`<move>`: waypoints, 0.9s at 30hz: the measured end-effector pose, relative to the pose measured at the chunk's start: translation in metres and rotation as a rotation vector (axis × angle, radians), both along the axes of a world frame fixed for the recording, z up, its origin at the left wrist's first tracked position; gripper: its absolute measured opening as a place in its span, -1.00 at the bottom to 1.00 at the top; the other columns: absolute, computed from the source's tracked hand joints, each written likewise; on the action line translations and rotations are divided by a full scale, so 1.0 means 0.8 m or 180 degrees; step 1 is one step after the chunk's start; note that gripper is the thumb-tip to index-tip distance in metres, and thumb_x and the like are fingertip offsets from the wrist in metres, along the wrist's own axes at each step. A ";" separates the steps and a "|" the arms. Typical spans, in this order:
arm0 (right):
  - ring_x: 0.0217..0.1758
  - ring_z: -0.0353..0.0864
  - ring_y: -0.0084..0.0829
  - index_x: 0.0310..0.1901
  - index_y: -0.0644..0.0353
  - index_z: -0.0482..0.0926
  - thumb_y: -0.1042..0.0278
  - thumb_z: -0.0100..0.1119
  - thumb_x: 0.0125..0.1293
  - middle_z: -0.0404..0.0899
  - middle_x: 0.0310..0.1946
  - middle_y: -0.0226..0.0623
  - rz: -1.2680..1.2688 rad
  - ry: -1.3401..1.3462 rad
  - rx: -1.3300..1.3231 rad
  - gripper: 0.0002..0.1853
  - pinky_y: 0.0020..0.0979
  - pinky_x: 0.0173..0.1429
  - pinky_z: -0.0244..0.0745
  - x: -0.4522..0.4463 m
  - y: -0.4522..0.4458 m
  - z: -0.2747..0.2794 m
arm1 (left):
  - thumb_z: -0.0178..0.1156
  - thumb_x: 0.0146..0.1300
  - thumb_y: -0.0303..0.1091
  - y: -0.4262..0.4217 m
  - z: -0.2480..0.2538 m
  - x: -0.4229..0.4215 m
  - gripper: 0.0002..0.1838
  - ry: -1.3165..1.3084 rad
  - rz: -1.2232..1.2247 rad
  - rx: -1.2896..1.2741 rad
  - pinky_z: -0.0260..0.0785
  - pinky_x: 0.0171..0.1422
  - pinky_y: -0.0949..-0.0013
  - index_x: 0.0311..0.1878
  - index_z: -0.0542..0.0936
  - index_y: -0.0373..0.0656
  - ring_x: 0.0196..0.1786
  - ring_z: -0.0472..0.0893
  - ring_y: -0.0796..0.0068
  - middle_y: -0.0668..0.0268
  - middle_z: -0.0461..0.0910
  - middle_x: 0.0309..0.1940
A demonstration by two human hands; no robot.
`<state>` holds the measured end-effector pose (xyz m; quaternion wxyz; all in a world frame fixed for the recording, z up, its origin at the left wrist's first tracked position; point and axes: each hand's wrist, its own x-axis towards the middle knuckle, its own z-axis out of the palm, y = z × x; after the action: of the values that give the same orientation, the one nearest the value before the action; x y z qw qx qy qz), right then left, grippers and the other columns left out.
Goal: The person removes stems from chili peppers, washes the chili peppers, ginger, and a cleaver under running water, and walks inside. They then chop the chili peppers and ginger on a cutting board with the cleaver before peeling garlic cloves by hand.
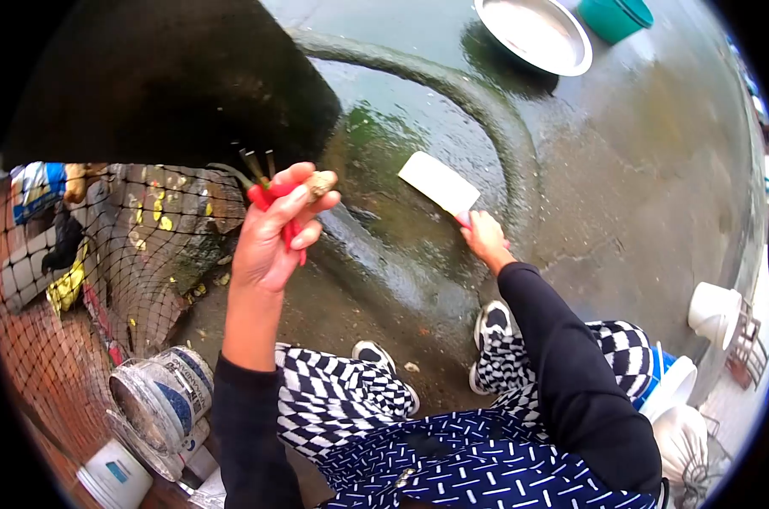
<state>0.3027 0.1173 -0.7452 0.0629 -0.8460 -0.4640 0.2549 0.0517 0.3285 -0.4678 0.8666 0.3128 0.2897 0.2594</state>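
Note:
My left hand point(276, 229) is raised and closed around several slim red things with thin, light-tipped ends pointing up; I cannot tell their kind. Pinched at its fingertips is a brown knobby lump point(321, 184), like a piece of root. My right hand point(487, 238) grips the reddish handle of a cleaver point(440, 181). The cleaver's broad, pale blade points up and left over the wet ground, apart from the left hand.
Black netting point(159, 246) hangs at left above a stained paint bucket point(165, 397) and a white tub point(115, 475). A metal basin point(537, 36) and green bucket point(615, 19) stand far off. A curved concrete ridge point(486, 106) crosses the wet floor. At right is a white bucket point(714, 312).

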 end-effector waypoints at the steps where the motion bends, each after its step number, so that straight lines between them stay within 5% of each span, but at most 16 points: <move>1: -0.08 0.48 -0.09 -0.18 0.19 0.47 0.22 0.24 0.05 0.46 -0.20 -0.11 0.0173 -0.0181 -0.0058 -0.67 -0.08 0.01 0.34 0.001 -0.007 -0.013 | 0.01 0.31 -0.48 0.002 -0.002 0.000 -0.76 0.0075 -0.0011 0.0126 0.24 -0.58 0.67 0.03 0.46 -0.20 -0.06 0.61 0.40 0.08 0.53 -0.01; 4: -0.03 0.45 -0.05 -0.23 0.22 0.52 0.21 0.23 0.01 0.43 -0.12 -0.06 0.0740 -0.0640 -0.0220 -0.68 -0.08 -0.03 0.38 0.018 0.015 -0.016 | 0.08 0.28 -0.46 0.027 -0.009 0.007 -0.78 0.0112 -0.0002 0.0319 0.18 -0.61 0.69 -0.01 0.49 -0.16 -0.12 0.65 0.42 0.11 0.58 -0.06; 6: -0.05 0.50 -0.06 -0.24 0.23 0.54 0.20 0.20 0.03 0.49 -0.15 -0.01 0.0334 -0.0134 -0.0070 -0.69 -0.10 -0.05 0.42 0.024 0.064 0.030 | 0.15 0.24 -0.46 0.030 -0.011 0.009 -0.80 0.0160 0.0015 0.0377 0.15 -0.62 0.70 -0.06 0.52 -0.15 -0.16 0.66 0.45 0.15 0.60 -0.11; 8: -0.35 0.64 -0.22 -0.27 0.27 0.54 0.20 0.19 0.06 0.59 -0.44 -0.14 0.0880 0.0281 0.0557 -0.70 -0.23 -0.23 0.53 0.044 0.141 0.063 | 0.22 0.19 -0.47 0.030 -0.018 0.011 -0.80 0.0448 0.0096 0.0446 0.14 -0.62 0.70 -0.10 0.53 -0.15 -0.20 0.66 0.49 0.22 0.61 -0.18; 10: -0.55 0.59 -0.51 -0.28 0.23 0.54 0.12 0.18 0.20 0.59 -0.50 -0.27 0.0180 0.3460 0.0642 -0.70 -0.51 -0.48 0.49 0.008 0.219 0.231 | 0.26 0.15 -0.47 0.031 -0.013 0.010 -0.79 0.0453 0.0197 0.0545 0.12 -0.63 0.71 -0.14 0.53 -0.15 -0.27 0.65 0.57 0.29 0.61 -0.25; 13: -0.55 0.57 -0.60 -0.20 0.25 0.50 0.01 0.16 0.21 0.58 -0.48 -0.34 0.0503 0.3850 0.0281 -0.60 -0.62 -0.53 0.40 -0.037 0.234 0.345 | 0.28 0.13 -0.47 0.024 -0.014 0.014 -0.82 0.0569 0.0125 0.0477 0.10 -0.62 0.72 -0.18 0.56 -0.15 -0.37 0.60 0.68 0.37 0.61 -0.31; 19: -0.61 0.52 -0.62 -0.46 0.22 0.47 0.17 0.23 0.09 0.53 -0.60 -0.38 0.0430 0.3680 0.0530 -0.73 -0.62 -0.55 0.32 -0.060 0.222 0.334 | 0.35 0.03 -0.48 0.020 -0.014 0.017 -0.75 0.0764 -0.0141 0.0991 0.03 -0.59 0.71 -0.17 0.60 -0.15 -0.58 0.31 0.86 0.51 0.57 -0.44; 27: -0.45 0.63 -0.53 -0.34 0.29 0.51 0.27 0.24 0.10 0.59 -0.47 -0.30 0.0484 0.3863 0.0642 -0.75 -0.58 -0.50 0.41 -0.055 0.220 0.330 | 0.36 0.00 -0.47 0.024 -0.023 0.017 -0.74 0.1166 -0.0180 0.1169 -0.02 -0.61 0.70 -0.18 0.62 -0.15 -0.64 0.27 0.86 0.53 0.54 -0.51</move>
<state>0.2591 0.2931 -0.4809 0.3769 -0.5048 -0.4263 0.6492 0.0656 0.3479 -0.4863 0.7352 0.5147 0.3810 0.2223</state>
